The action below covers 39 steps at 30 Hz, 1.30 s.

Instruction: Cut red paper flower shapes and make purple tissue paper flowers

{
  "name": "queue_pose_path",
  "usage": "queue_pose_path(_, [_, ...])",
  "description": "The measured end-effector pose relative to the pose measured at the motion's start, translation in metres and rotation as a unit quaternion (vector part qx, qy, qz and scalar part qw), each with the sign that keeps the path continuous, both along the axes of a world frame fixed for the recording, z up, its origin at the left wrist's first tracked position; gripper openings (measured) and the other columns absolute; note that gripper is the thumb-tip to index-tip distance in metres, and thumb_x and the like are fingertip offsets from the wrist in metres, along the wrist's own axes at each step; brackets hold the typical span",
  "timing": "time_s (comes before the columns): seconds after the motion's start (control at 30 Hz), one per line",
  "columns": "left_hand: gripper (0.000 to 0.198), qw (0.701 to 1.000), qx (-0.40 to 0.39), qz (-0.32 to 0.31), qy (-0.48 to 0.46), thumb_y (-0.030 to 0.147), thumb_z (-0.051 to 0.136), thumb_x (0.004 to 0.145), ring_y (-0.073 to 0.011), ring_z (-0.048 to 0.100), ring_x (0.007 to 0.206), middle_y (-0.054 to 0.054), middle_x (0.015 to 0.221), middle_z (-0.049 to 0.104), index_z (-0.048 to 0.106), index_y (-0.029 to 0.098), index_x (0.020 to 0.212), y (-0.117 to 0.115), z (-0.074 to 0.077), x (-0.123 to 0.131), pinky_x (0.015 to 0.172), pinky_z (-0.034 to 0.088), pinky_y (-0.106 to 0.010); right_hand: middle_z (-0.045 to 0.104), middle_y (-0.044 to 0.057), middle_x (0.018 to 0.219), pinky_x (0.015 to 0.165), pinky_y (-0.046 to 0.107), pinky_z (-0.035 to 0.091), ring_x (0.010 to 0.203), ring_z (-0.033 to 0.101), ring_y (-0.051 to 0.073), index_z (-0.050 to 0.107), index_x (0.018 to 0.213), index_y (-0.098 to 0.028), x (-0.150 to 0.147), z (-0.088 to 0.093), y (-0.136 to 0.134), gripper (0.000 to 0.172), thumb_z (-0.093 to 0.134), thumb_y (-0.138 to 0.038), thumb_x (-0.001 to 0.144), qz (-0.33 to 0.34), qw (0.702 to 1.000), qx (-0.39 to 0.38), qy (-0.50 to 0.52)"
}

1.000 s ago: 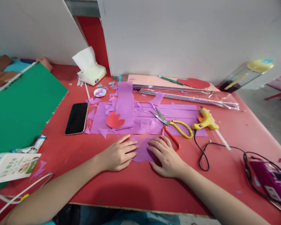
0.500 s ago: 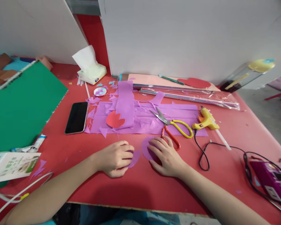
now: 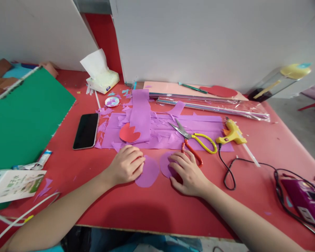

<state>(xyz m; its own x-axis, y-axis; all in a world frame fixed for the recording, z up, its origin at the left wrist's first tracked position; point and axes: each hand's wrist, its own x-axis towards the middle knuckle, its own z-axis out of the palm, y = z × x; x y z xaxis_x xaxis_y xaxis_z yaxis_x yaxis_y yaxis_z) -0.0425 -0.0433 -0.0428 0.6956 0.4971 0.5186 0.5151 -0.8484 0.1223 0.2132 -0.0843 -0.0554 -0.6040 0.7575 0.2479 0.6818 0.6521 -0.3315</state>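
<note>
Two purple paper circles lie side by side on the red tabletop. My left hand (image 3: 128, 163) rests palm down at the upper left edge of the left circle (image 3: 148, 172), fingers loosely bent and not gripping. Over the right circle (image 3: 166, 165) lies my right hand (image 3: 188, 173), its fingers spread and covering part of the paper. Scissors (image 3: 189, 136) with one yellow and one red handle lie partly open just beyond my right hand. A red tulip-shaped paper cutout (image 3: 129, 133) lies on the purple paper strips (image 3: 199, 126) behind the hands.
A phone (image 3: 86, 131) and a tissue box (image 3: 103, 81) stand left of the scraps. A yellow glue gun (image 3: 232, 132) with a black cord lies right, near a purple power box (image 3: 303, 199). A green board (image 3: 28, 119) covers the left side; wrapped sticks (image 3: 212, 108) lie behind.
My left hand has moved up and slightly left, uncovering most of the left purple circle. My right hand has stayed nearly in place on the other circle.
</note>
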Motion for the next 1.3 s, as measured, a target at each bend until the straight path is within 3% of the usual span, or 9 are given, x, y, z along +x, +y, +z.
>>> queue_pose_path(0.17, [0.013, 1.0, -0.001, 0.0, -0.015, 0.007, 0.051, 0.072, -0.0186, 0.053, 0.079, -0.005, 0.077, 0.062, 0.059, 0.016, 0.077, 0.004, 0.0, -0.004, 0.074, 0.044, -0.037, 0.062, 0.009, 0.096, 0.093, 0.051, 0.03, 0.098, 0.051, 0.025, 0.054, 0.085, -0.017, -0.001, -0.004, 0.001, 0.01, 0.05, -0.016, 0.076, -0.005, 1.0, 0.012, 0.027])
queue_pose_path(0.33, [0.013, 0.997, 0.015, 0.05, -0.051, 0.005, 0.05, 0.072, -0.0176, 0.055, 0.075, -0.003, 0.071, 0.062, 0.058, 0.016, 0.071, 0.007, -0.002, -0.005, 0.073, 0.043, -0.038, 0.063, 0.005, 0.085, 0.091, 0.048, 0.037, 0.087, 0.057, 0.02, 0.052, 0.084, -0.019, 0.002, -0.007, 0.001, 0.014, 0.048, -0.008, 0.077, 0.007, 0.99, 0.006, 0.141])
queue_pose_path(0.47, [0.012, 0.997, 0.008, 0.055, -0.05, 0.006, 0.051, 0.072, -0.0179, 0.055, 0.076, -0.003, 0.072, 0.062, 0.058, 0.016, 0.071, 0.008, -0.005, -0.003, 0.074, 0.042, -0.038, 0.061, 0.002, 0.076, 0.07, 0.032, 0.052, 0.068, 0.06, 0.013, 0.049, 0.088, -0.021, 0.002, -0.013, 0.0, 0.01, 0.049, -0.015, 0.081, -0.121, 0.937, -0.123, 0.303])
queue_pose_path(0.57, [0.012, 0.998, -0.005, 0.052, -0.044, 0.006, 0.051, 0.073, -0.0181, 0.055, 0.077, -0.004, 0.073, 0.062, 0.058, 0.015, 0.071, 0.007, -0.005, -0.003, 0.074, 0.042, -0.038, 0.06, 0.003, 0.083, 0.051, 0.023, 0.049, 0.056, 0.057, 0.01, 0.044, 0.095, -0.021, 0.0, -0.015, -0.001, 0.016, 0.051, -0.024, 0.081, -0.212, 0.89, -0.186, 0.358])
queue_pose_path(0.73, [0.014, 0.998, -0.02, 0.052, -0.035, 0.007, 0.049, 0.075, -0.0182, 0.055, 0.078, -0.004, 0.073, 0.062, 0.059, 0.016, 0.072, 0.006, -0.003, -0.003, 0.075, 0.042, -0.039, 0.058, 0.002, 0.077, 0.057, 0.027, 0.05, 0.053, 0.056, 0.011, 0.043, 0.102, -0.019, -0.001, -0.013, -0.003, 0.024, 0.05, -0.022, 0.08, -0.197, 0.943, -0.105, 0.246])
queue_pose_path(0.8, [0.015, 0.998, -0.024, 0.045, -0.03, 0.007, 0.049, 0.075, -0.0183, 0.055, 0.078, -0.004, 0.074, 0.063, 0.059, 0.017, 0.073, 0.006, -0.002, -0.003, 0.077, 0.041, -0.04, 0.056, 0.002, 0.074, 0.065, 0.033, 0.049, 0.062, 0.056, 0.015, 0.042, 0.106, -0.019, 0.0, -0.011, -0.004, 0.028, 0.049, -0.018, 0.079, -0.185, 0.959, -0.033, 0.21])
queue_pose_path(0.93, [0.015, 0.999, -0.034, -0.012, -0.007, 0.008, 0.049, 0.075, -0.02, 0.056, 0.089, -0.005, 0.084, 0.066, 0.061, 0.017, 0.08, 0.006, -0.004, -0.004, 0.083, 0.039, -0.041, 0.051, 0.012, 0.098, 0.075, 0.041, 0.046, 0.09, 0.053, 0.024, 0.041, 0.111, -0.018, 0.002, -0.009, -0.004, 0.036, 0.051, -0.013, 0.077, -0.168, 0.964, 0.069, 0.195])
queue_pose_path(1.13, [0.022, 0.978, -0.095, -0.163, 0.083, 0.017, 0.048, 0.081, -0.0213, 0.051, 0.109, -0.009, 0.108, 0.064, 0.058, 0.016, 0.101, 0.002, -0.005, -0.002, 0.095, 0.032, -0.043, 0.056, 0.01, 0.092, 0.078, 0.043, 0.039, 0.089, 0.052, 0.025, 0.044, 0.103, -0.018, 0.002, -0.004, -0.003, 0.028, 0.05, -0.012, 0.076, -0.116, 0.982, 0.08, 0.127])
queue_pose_path(1.3, [0.024, 0.98, -0.092, -0.133, 0.115, 0.023, 0.047, 0.084, -0.0227, 0.053, 0.106, -0.01, 0.109, 0.063, 0.058, 0.014, 0.103, 0.0, -0.008, 0.0, 0.095, 0.031, -0.044, 0.061, 0.01, 0.098, 0.093, 0.05, 0.027, 0.095, 0.055, 0.024, 0.046, 0.101, -0.017, -0.002, -0.002, -0.003, 0.025, 0.049, -0.012, 0.077, -0.057, 0.995, 0.035, 0.073])
